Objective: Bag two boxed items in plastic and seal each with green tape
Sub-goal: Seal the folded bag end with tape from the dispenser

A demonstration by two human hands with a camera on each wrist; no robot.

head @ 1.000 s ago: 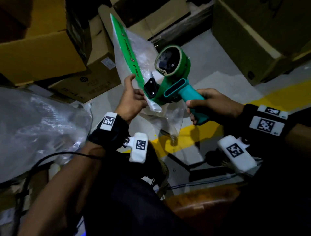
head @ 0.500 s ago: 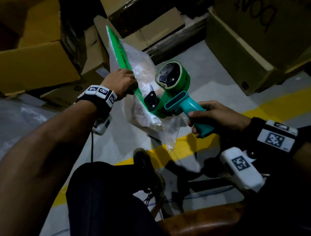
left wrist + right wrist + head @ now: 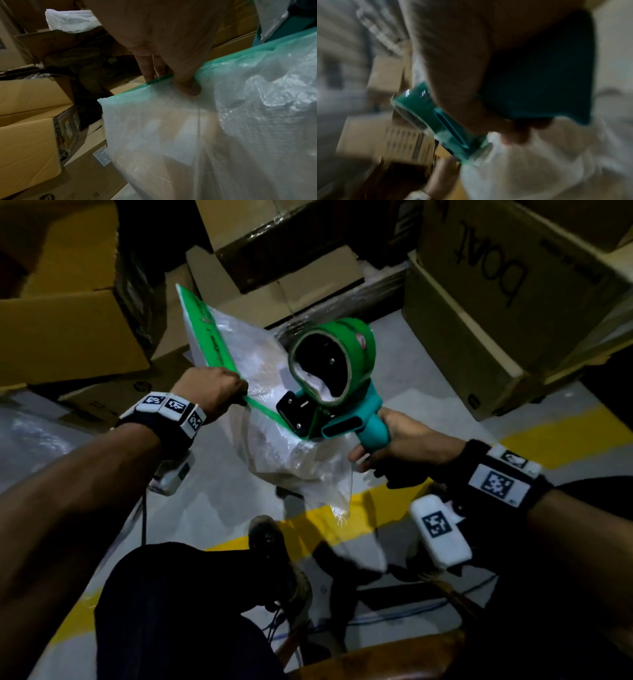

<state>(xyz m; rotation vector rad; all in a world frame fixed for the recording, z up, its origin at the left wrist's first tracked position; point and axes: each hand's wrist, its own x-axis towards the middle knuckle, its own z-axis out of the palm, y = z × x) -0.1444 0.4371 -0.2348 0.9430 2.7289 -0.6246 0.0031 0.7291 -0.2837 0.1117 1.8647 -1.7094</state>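
A clear plastic bag (image 3: 274, 440) with a boxed item inside hangs in the air in front of me. A strip of green tape (image 3: 209, 337) runs along its top edge. My left hand (image 3: 212, 392) pinches that taped edge (image 3: 171, 79) from above, thumb on the near side. My right hand (image 3: 394, 446) grips the teal handle of a tape dispenser (image 3: 329, 392) loaded with a green roll. The dispenser's nose sits against the taped edge at the right of my left hand. The right wrist view is blurred and shows the dispenser (image 3: 440, 121) and the bag (image 3: 539, 169).
Cardboard boxes stand all around: a large one (image 3: 68, 330) at left, stacked ones (image 3: 281, 268) at the back, a lettered one (image 3: 507, 302) at right. Loose plastic (image 3: 41, 446) lies at far left. A yellow floor line (image 3: 308, 529) and my leg and shoe (image 3: 274, 559) are below.
My left hand turned over from below the taped edge to gripping it from above. The bag and dispenser shifted slightly down and right, with more tape laid along the edge.
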